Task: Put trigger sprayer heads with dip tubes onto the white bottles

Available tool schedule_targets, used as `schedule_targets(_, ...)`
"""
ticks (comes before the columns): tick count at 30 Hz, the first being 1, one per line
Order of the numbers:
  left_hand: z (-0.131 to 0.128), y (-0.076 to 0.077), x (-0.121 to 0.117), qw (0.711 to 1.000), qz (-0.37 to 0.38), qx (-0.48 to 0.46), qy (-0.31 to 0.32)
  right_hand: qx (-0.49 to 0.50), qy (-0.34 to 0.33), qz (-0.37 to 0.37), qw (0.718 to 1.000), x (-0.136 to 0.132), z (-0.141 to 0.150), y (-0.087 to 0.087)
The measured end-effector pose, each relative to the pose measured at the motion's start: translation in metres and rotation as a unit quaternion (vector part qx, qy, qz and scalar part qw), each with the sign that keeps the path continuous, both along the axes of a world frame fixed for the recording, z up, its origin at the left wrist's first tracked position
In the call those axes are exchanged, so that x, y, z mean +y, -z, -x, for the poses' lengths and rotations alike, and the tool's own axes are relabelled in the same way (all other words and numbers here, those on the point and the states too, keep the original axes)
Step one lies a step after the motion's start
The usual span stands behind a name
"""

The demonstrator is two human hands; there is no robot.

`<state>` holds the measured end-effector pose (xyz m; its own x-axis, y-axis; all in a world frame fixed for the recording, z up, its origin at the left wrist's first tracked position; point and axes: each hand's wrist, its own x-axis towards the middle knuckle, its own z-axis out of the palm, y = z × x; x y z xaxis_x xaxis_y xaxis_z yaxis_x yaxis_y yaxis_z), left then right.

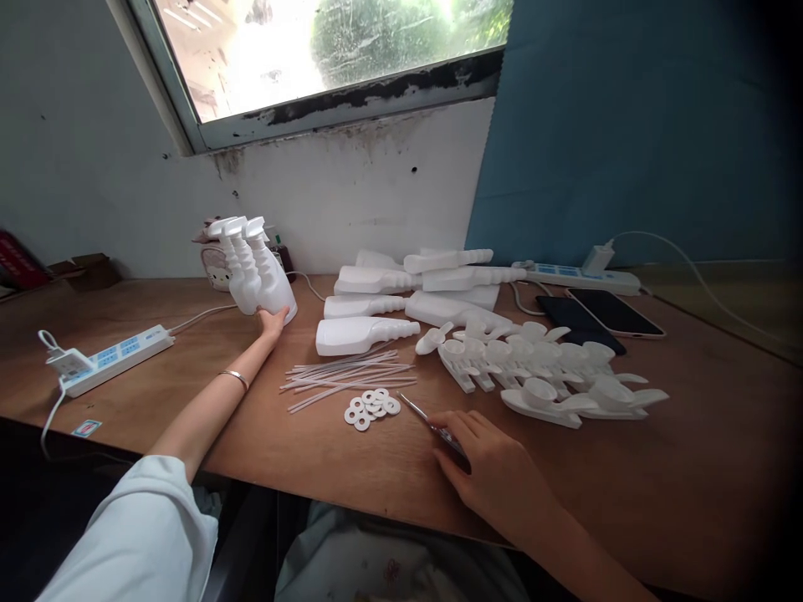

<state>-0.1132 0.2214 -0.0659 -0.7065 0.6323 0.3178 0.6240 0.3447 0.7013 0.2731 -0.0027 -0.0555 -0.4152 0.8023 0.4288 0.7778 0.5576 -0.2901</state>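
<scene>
Three white spray bottles [276, 288] with trigger heads stand close together at the left back. My left hand [271, 323] reaches out to the nearest one and is closed about its lower part; some fingers are hidden. At the front, my right hand [486, 460] is closed around a slim metal tool [419, 410] with a dark handle, its thin tip pointing to the washers; its exact kind is unclear. White ring washers [370, 407] lie in a small pile. Behind them are several thin plastic tubes [345, 376]. White bottles without heads [367, 334] lie on their sides farther back.
Several white trigger heads [545, 355] lie in rows at the right. Beyond them are two phones [618, 311] and a power strip [577, 278]. Another power strip [119, 359] with a plugged charger sits at the left. A plush-like pouch [217, 269] stands behind the spray bottles.
</scene>
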Motion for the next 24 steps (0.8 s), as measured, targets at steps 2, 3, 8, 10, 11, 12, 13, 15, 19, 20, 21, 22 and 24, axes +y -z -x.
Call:
schedule_targets(2, 0.004, 0.001, 0.007, 1.0, 0.008, -0.006, -0.007, -0.005, 0.0, -0.008, 1.0, 0.001, -0.001, 0.002)
schedule_targets(3, 0.006, 0.002, 0.01, 1.0, 0.012, -0.008, -0.009, -0.008, 0.002, -0.01, 1.0, 0.001, -0.001, 0.002)
schedule_targets(8, 0.018, 0.003, 0.021, 1.0, 0.021, -0.009, -0.009, -0.021, 0.014, -0.01, 1.0, 0.003, -0.002, 0.005)
schedule_targets(10, 0.021, 0.003, 0.023, 1.0, 0.022, -0.007, -0.005, -0.026, 0.016, -0.007, 1.0, 0.004, -0.002, 0.006)
schedule_targets(11, 0.022, 0.003, 0.023, 1.0, 0.022, -0.006, -0.003, -0.027, 0.016, -0.008, 0.999, 0.004, -0.002, 0.006)
schedule_targets(12, 0.022, 0.003, 0.023, 1.0, 0.022, -0.005, -0.002, -0.027, 0.016, -0.01, 0.999, 0.004, -0.002, 0.005)
schedule_targets(13, 0.022, 0.004, 0.022, 1.0, 0.021, -0.003, -0.003, -0.026, 0.015, -0.013, 0.999, 0.004, -0.002, 0.005)
schedule_targets(15, 0.022, 0.005, 0.02, 1.0, 0.018, 0.001, -0.006, -0.025, 0.011, -0.017, 0.999, 0.003, -0.002, 0.004)
schedule_targets(19, 0.024, 0.005, 0.011, 1.0, 0.011, 0.008, -0.014, -0.031, 0.01, -0.005, 0.999, 0.003, -0.002, 0.004)
schedule_targets(20, 0.024, 0.004, 0.008, 1.0, 0.01, 0.007, -0.014, -0.032, 0.013, -0.002, 0.999, 0.003, -0.002, 0.005)
schedule_targets(21, 0.025, 0.003, 0.005, 1.0, 0.009, 0.006, -0.013, -0.032, 0.015, 0.0, 0.999, 0.003, -0.002, 0.005)
schedule_targets(22, 0.025, 0.002, 0.003, 1.0, 0.009, 0.004, -0.011, -0.033, 0.017, 0.0, 0.999, 0.003, -0.002, 0.005)
schedule_targets(24, 0.023, 0.0, -0.002, 1.0, 0.007, 0.001, 0.003, -0.039, 0.024, 0.001, 0.999, 0.004, -0.002, 0.005)
